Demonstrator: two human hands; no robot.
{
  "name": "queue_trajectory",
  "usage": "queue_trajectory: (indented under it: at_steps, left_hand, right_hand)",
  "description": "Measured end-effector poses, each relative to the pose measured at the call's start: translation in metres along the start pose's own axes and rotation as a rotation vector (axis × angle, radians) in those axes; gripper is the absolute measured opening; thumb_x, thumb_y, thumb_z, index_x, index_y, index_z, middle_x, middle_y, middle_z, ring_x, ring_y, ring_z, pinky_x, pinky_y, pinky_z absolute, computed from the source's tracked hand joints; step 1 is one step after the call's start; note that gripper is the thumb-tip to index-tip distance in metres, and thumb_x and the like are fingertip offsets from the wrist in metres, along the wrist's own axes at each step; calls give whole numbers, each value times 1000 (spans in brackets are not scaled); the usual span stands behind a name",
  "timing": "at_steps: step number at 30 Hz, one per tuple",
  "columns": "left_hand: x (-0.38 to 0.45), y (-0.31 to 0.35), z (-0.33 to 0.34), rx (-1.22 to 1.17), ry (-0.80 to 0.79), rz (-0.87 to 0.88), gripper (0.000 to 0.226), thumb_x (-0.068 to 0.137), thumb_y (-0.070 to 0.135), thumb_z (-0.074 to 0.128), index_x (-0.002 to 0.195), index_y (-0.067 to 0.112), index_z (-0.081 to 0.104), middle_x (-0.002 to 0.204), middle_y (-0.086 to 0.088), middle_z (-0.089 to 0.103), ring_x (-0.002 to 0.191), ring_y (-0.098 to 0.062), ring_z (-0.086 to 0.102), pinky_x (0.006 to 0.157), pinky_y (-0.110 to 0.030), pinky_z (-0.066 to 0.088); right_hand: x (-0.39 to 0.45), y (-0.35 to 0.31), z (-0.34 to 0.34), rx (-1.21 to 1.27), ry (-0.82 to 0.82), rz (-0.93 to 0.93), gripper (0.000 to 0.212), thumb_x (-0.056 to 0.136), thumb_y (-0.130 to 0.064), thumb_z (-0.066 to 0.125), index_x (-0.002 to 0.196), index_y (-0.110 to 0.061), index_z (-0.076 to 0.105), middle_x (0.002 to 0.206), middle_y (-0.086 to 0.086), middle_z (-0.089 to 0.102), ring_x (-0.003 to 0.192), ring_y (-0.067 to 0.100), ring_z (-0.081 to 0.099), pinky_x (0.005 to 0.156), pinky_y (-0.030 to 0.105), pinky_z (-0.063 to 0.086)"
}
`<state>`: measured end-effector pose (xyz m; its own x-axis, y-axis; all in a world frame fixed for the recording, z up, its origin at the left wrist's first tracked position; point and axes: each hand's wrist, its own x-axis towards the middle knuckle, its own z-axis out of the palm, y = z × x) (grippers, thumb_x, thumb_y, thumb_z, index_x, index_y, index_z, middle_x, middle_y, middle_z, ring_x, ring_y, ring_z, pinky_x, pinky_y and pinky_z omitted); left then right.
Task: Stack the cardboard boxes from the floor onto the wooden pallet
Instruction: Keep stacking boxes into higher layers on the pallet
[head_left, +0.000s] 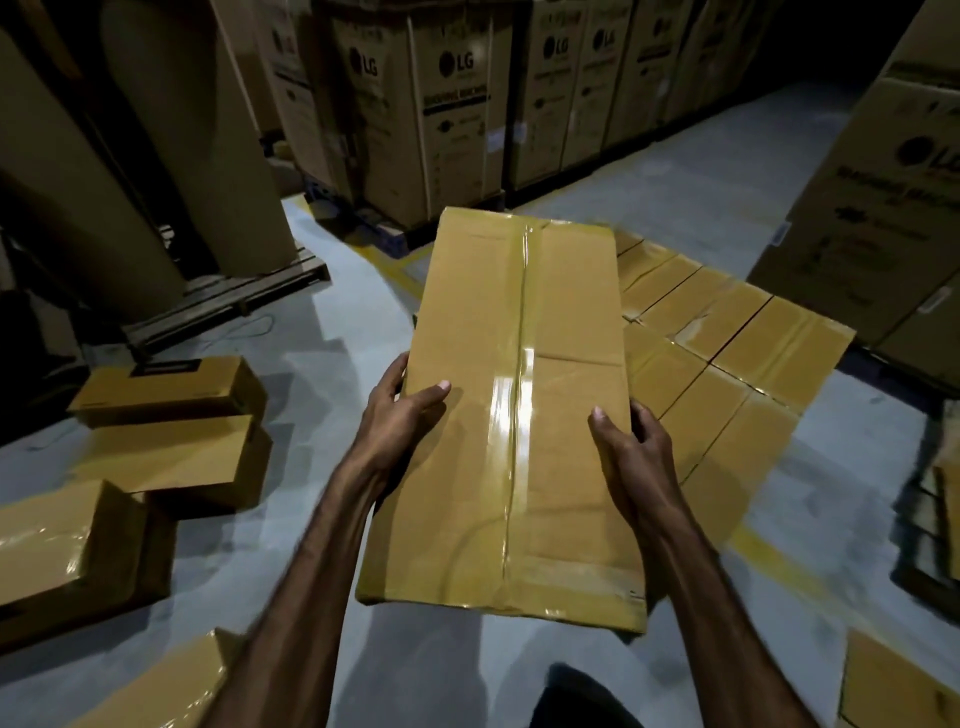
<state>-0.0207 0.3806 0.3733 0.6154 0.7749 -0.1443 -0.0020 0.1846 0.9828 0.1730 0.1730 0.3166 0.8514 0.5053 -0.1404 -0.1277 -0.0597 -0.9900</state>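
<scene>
Both hands, left hand (402, 410) and right hand (631, 447), grip the long taped box (519, 405) by its edges; the glossy tape may let it slip.

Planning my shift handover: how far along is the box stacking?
Done: a layer of flat tan cardboard boxes lies stacked ahead; the pallet beneath isn't visible. In hand: the left hand and right hand carry a long taped cardboard box. Left: several brown boxes on the floor.
</scene>
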Motion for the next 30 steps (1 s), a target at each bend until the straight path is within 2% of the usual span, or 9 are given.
queue_trajectory:
  at_steps: [2,4,9,13,16,18,20,24,30]
  left_hand:
    - [19,-3,-9,-8,5,-20,40,98,12,71,134,29,64,116,9,77,101,-12,76,81,-28,62]
    - [41,-9,-19,-9,4,-34,41,97,12,71,134,30,65,118,9,77,106,-16,75,88,-36,62]
    - [111,-17,-36,-17,30,-68,40,97,10,72,132,29,66,119,7,77,107,-17,75,93,-37,60]
    - [172,-8,-56,22,127,-89,39,96,11,72,130,30,65,115,6,77,106,-16,74,88,-31,62]
    - [211,6,-81,25,212,-107,41,96,9,73,135,18,65,123,-4,75,112,-23,73,89,-30,61]
    - [236,12,-101,28,267,-102,45,96,8,73,138,16,63,126,-5,74,114,-23,72,91,-30,60]
    - [252,17,-119,34,314,-108,50,95,8,73,143,16,61,127,-3,74,114,-22,72,95,-31,59]
    - [290,26,-146,23,369,-109,47,96,4,71,141,16,61,127,-4,73,115,-24,71,100,-34,58]
    - [381,26,-190,84,321,-120,49,95,6,73,141,17,61,128,-5,72,116,-25,70,98,-35,59]
  right_hand:
    - [15,0,13,-27,6,4,62,86,-52,81,140,-32,61,129,-5,71,118,21,69,98,51,60]
    - [32,2,29,-58,-1,-7,61,89,-49,79,143,-30,60,131,-6,70,120,18,68,99,45,58]
    - [98,13,68,-67,-10,3,52,92,-42,79,139,-26,64,126,-7,72,115,14,69,94,35,58]
    - [168,9,121,-36,-81,40,31,97,-25,75,127,-18,71,115,-3,77,108,16,72,80,21,56]
    - [214,3,168,-38,-178,78,39,96,-27,76,133,-18,68,120,-3,75,111,15,71,89,26,56]
    - [242,1,198,-27,-237,104,48,94,-33,78,137,-17,65,125,-5,73,112,12,69,90,24,55]
    - [260,0,227,-38,-289,126,42,95,-35,76,131,-18,64,120,-12,71,109,8,67,89,23,54]
    - [296,0,275,-63,-334,129,41,93,-33,76,131,-22,69,117,-9,77,109,13,73,102,42,58]
    - [355,1,336,-76,-287,105,26,93,-30,76,119,-24,74,110,-11,79,104,12,74,99,43,59]
